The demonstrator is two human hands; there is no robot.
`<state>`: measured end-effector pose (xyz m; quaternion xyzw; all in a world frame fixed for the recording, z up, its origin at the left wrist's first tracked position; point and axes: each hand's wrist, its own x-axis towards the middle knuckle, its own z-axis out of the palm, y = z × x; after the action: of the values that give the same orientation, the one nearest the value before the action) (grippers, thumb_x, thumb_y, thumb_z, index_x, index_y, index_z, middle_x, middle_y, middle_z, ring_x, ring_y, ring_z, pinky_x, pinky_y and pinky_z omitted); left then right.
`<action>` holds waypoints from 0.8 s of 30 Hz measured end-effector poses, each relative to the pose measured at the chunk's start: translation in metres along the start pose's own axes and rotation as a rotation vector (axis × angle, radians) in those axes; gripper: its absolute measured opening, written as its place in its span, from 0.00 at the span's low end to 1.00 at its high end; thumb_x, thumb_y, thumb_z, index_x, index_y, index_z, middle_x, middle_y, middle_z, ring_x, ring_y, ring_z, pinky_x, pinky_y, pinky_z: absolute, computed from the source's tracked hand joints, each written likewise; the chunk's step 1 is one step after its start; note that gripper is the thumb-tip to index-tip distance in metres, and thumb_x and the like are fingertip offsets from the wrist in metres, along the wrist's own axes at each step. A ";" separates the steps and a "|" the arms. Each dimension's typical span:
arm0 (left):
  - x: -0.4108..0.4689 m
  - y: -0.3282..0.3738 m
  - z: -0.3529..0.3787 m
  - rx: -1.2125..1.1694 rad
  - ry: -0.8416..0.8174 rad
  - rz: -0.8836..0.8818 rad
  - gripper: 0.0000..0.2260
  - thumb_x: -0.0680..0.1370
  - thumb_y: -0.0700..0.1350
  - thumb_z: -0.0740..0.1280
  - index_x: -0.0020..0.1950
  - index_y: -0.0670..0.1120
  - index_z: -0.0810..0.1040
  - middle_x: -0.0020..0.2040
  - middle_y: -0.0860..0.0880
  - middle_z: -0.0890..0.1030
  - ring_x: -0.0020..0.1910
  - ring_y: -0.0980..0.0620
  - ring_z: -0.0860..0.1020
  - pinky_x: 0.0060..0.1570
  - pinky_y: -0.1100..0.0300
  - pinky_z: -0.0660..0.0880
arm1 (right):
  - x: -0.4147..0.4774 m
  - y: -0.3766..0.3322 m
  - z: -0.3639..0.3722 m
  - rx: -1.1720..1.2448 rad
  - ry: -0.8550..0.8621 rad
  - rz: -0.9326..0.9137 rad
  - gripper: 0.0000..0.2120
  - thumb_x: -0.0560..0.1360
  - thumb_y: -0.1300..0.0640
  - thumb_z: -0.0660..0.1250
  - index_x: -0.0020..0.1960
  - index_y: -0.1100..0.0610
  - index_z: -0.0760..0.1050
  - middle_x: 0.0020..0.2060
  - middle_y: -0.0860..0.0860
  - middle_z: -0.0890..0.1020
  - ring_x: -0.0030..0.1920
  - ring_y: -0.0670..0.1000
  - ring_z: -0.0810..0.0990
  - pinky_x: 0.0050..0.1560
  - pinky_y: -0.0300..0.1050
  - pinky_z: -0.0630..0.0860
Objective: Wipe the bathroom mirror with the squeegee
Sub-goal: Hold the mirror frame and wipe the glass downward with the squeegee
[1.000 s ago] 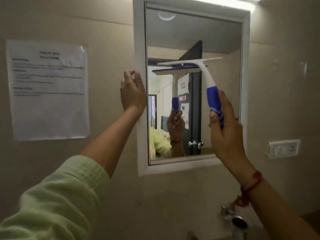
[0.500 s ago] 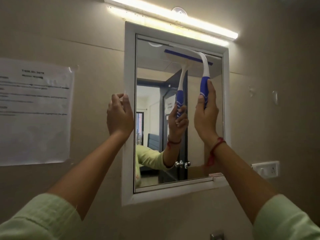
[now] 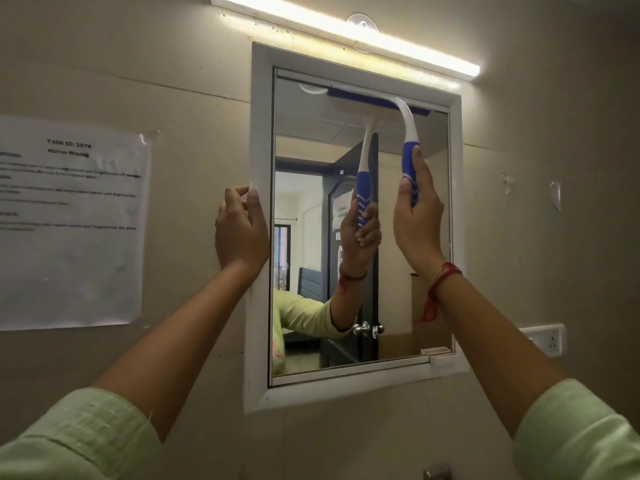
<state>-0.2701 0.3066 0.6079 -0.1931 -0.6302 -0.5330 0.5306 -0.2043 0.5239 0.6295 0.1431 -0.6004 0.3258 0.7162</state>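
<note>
Both forearms rise from pale green sleeves [image 3: 575, 434] toward the wall. The right hand [image 3: 417, 220], a red thread [image 3: 445, 275] at its wrist, is clenched around the blue grip of the squeegee [image 3: 408, 133], as it was half a second ago; the left hand [image 3: 240, 230] remains curled on the left side of the white frame [image 3: 258, 133], grasping its edge. The squeegee's blade lies against the mirror [image 3: 408, 306] at the very top of the glass, slightly higher than in the preceding frame and far above its mid-mirror position one second ago. Beyond, a printed sheet [image 3: 69, 220] hangs left of the mirror, a lit tube [image 3: 346, 29] above, a socket [image 3: 547, 339] right.
</note>
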 end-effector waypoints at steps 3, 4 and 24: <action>0.000 0.000 0.001 -0.004 0.004 0.004 0.16 0.82 0.51 0.52 0.58 0.41 0.70 0.52 0.40 0.77 0.46 0.52 0.70 0.43 0.61 0.63 | 0.001 -0.001 -0.001 -0.024 -0.011 0.000 0.21 0.81 0.58 0.55 0.74 0.56 0.59 0.42 0.31 0.70 0.36 0.28 0.74 0.33 0.20 0.69; 0.000 0.000 0.001 -0.002 0.004 0.005 0.16 0.82 0.51 0.52 0.58 0.41 0.70 0.52 0.40 0.77 0.46 0.52 0.70 0.43 0.60 0.63 | 0.001 -0.001 -0.001 -0.035 -0.019 -0.001 0.21 0.81 0.58 0.55 0.74 0.55 0.59 0.42 0.32 0.70 0.36 0.29 0.74 0.32 0.21 0.69; 0.002 -0.005 0.003 0.020 0.004 0.016 0.17 0.82 0.52 0.51 0.59 0.41 0.70 0.52 0.40 0.77 0.48 0.48 0.72 0.44 0.59 0.65 | -0.050 0.010 -0.016 -0.091 -0.048 -0.004 0.20 0.81 0.58 0.54 0.72 0.56 0.59 0.36 0.36 0.70 0.33 0.33 0.75 0.31 0.21 0.68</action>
<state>-0.2766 0.3071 0.6080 -0.1915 -0.6328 -0.5230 0.5380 -0.2019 0.5262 0.5759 0.1191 -0.6312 0.2934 0.7081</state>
